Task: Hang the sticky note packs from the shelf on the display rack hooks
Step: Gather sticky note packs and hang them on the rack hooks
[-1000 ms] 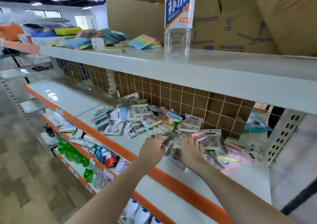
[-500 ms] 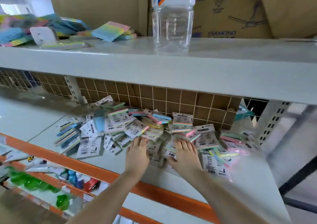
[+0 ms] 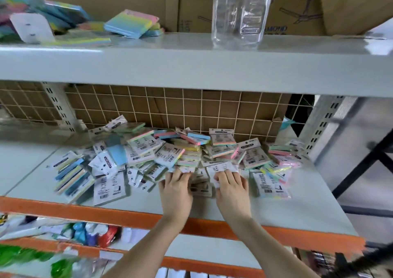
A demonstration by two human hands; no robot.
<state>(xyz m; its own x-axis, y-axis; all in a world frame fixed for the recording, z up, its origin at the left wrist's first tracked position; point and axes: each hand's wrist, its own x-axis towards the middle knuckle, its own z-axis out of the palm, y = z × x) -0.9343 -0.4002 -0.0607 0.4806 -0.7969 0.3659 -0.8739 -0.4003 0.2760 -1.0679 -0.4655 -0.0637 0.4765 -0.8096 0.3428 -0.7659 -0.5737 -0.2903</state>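
A heap of sticky note packs (image 3: 170, 156) in pastel colours with white header cards lies across the middle shelf (image 3: 297, 209), which has an orange front edge. My left hand (image 3: 175, 189) rests palm down at the near edge of the heap, fingers straight on the packs. A little to its right, my right hand (image 3: 231, 187) lies palm down too, its fingertips on a white-labelled pack (image 3: 222, 168). Whether either hand grips a pack cannot be seen. No display rack hooks are in view.
A wire grid panel (image 3: 170, 107) backs the shelf. The upper shelf (image 3: 191, 64) carries a clear plastic bottle (image 3: 240, 13), loose rainbow note pads (image 3: 131, 23) and cardboard boxes (image 3: 297, 5). Lower shelves hold bottles and coloured goods (image 3: 93, 233).
The view has swung right and closer to the shelf. Both hands have slid forward onto the near edge of the heap and now lie flat on the packs.
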